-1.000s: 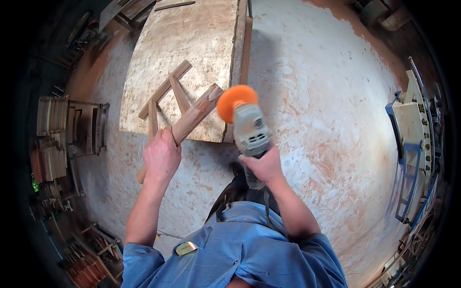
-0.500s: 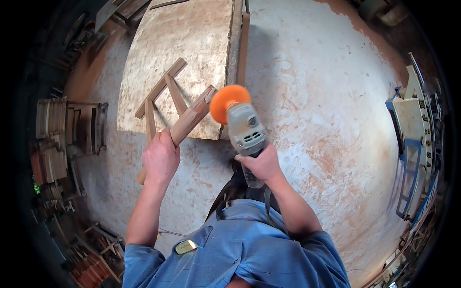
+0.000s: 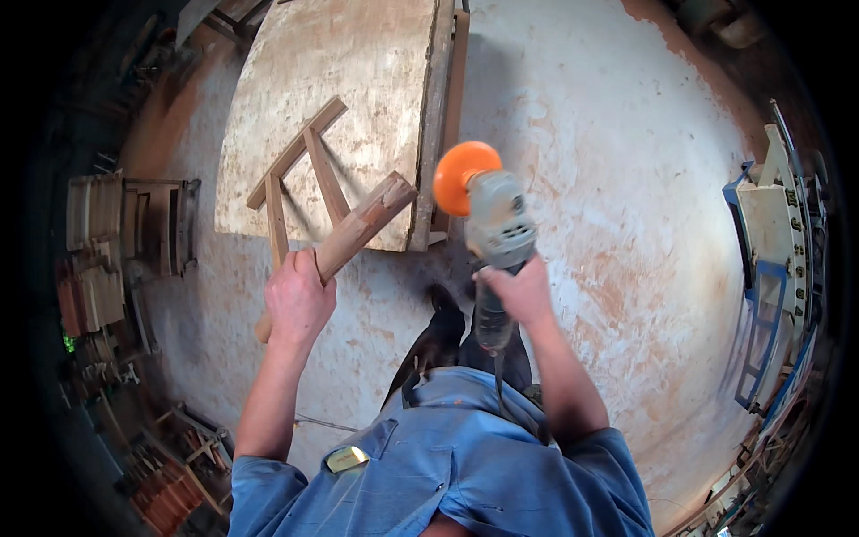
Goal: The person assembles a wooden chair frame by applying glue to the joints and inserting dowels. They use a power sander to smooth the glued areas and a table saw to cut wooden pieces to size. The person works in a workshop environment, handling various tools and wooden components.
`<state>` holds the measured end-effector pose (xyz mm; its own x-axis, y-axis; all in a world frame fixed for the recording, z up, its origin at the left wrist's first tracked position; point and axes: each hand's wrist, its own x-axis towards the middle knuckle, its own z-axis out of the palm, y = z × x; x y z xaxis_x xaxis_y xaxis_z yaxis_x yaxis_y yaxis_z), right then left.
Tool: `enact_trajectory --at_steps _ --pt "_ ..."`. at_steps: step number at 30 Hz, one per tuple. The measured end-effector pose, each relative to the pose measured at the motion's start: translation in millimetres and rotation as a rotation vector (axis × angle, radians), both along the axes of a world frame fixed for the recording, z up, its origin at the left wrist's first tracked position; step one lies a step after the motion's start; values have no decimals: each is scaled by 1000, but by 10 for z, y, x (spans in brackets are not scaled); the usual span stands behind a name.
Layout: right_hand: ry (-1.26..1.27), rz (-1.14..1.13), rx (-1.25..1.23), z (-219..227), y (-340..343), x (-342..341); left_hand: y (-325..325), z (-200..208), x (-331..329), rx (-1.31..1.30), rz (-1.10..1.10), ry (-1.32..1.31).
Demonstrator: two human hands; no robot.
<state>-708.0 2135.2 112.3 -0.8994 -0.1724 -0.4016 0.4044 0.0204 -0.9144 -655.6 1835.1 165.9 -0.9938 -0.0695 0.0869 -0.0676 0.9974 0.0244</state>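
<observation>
My left hand [image 3: 302, 291] is closed around the near rail of a wooden frame [image 3: 358, 226], whose two crosspieces join it to a far rail. That far rail lies over a pale worktable [image 3: 335, 54]; the near rail's right end is rounded, with a rough patch. In my right hand [image 3: 519, 291] is a grey angle grinder [image 3: 501, 219], gripped by its dark body. An orange disc [image 3: 467, 177] sits at its head, blurred at the rim. The disc stands apart from the wood, to the right of the rail's end and beyond the table's edge.
Stacked wooden pieces [image 3: 94, 251] and a small rack [image 3: 161, 228] stand at the left. A white machine with a blue frame [image 3: 761, 286] is at the right. The floor [image 3: 608, 206] is pale and dusty. A thin cord [image 3: 327, 423] lies left of my body.
My right hand has carried the angle grinder to the right, away from the rail's end. The wooden frame has barely moved, and my left hand keeps its grip.
</observation>
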Motion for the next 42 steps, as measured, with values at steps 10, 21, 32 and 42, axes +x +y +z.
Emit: enact_trajectory --at_steps 10,21,32,42 --pt "-610 259 -577 -392 807 -111 -7 -493 357 33 -22 1" --pt "-752 494 -649 -566 773 -177 28 -593 411 46 -38 -7" --pt "-841 484 -669 -611 770 -242 20 -618 431 72 -43 18" --pt "-682 360 -547 -688 1057 -262 -176 -277 396 0 21 70"
